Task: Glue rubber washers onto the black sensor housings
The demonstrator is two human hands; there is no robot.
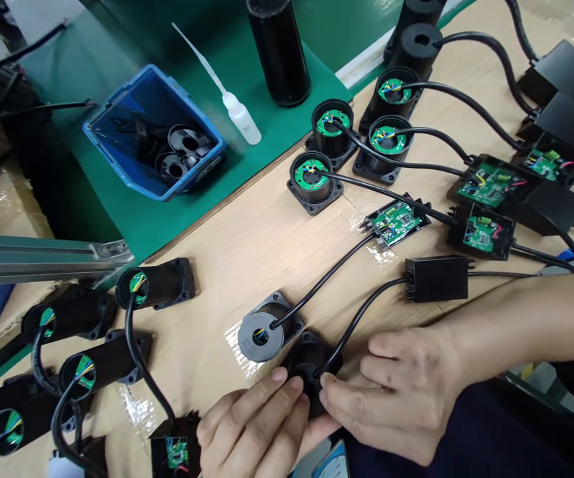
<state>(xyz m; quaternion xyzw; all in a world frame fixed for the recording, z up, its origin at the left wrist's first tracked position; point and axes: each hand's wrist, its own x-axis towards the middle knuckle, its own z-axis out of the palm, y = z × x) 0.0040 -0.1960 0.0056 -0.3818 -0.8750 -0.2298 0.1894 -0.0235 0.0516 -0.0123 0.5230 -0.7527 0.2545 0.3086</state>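
Observation:
My left hand [261, 428] is wrapped round a black cylindrical housing with a square flange [314, 348], close to the table's near edge. From the other side my right hand [401, 392] grips the same housing with its thumb and fingertips, where a black cable [361, 309] enters the end. That cable leads up to a closed black box [436, 279]. My fingers hide much of the housing's end. Just beyond it lies another housing with a grey cap [261, 336]. Its cable runs to an open case with a green circuit board [397, 222].
Several housings with green boards [311, 179] stand at the back, cabled to black boxes [565, 73] on the right. More housings [154, 285] lie at the left. A blue bin of black parts [154, 83], a white dropper bottle [241, 118] and a black cylinder [281, 56] occupy the green mat.

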